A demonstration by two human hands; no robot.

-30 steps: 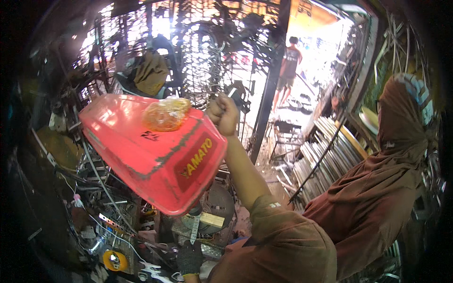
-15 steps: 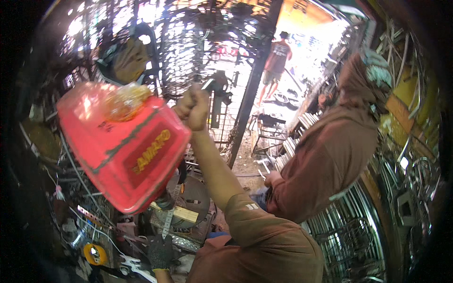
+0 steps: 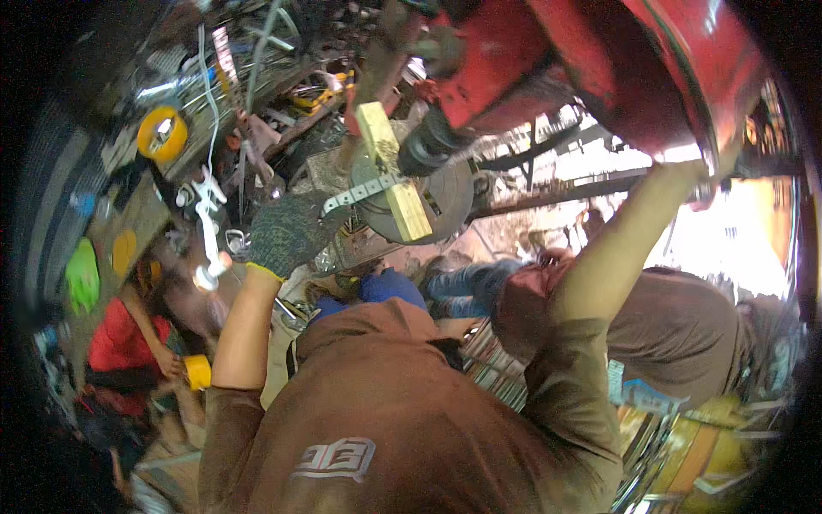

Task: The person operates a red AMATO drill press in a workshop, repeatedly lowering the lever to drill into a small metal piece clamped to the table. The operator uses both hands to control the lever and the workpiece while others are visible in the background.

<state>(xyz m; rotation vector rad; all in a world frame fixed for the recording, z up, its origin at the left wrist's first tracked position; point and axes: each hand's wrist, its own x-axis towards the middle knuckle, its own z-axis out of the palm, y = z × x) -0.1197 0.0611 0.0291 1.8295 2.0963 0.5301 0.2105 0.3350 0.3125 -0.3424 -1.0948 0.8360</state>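
Observation:
My left hand (image 3: 287,236), in a dark knitted glove with a yellow cuff, is closed on one end of a flat metal strip with holes (image 3: 360,195). The strip's other end lies across a pale wood block (image 3: 409,212), under the dark chuck (image 3: 425,147) of a red drill press (image 3: 505,77). That block rests on the round metal table (image 3: 452,187) of the press. At the upper right my bare right hand (image 3: 709,164) is raised by the red housing, its fingers bent in. Glare and the housing hide what it grips. The drill tip is hard to make out.
A co-worker in brown (image 3: 676,325) stands close on my right. Another person in red (image 3: 128,343) is low at the left, by a yellow object (image 3: 198,372). A yellow tape roll (image 3: 163,134), a white clamp-like tool (image 3: 207,227) and a green glove (image 3: 83,274) lie leftward.
My view has swung down, bringing the chuck, strip and left hand nearer the middle. The red housing and my right hand now appear at the upper right. The left hand still holds the strip.

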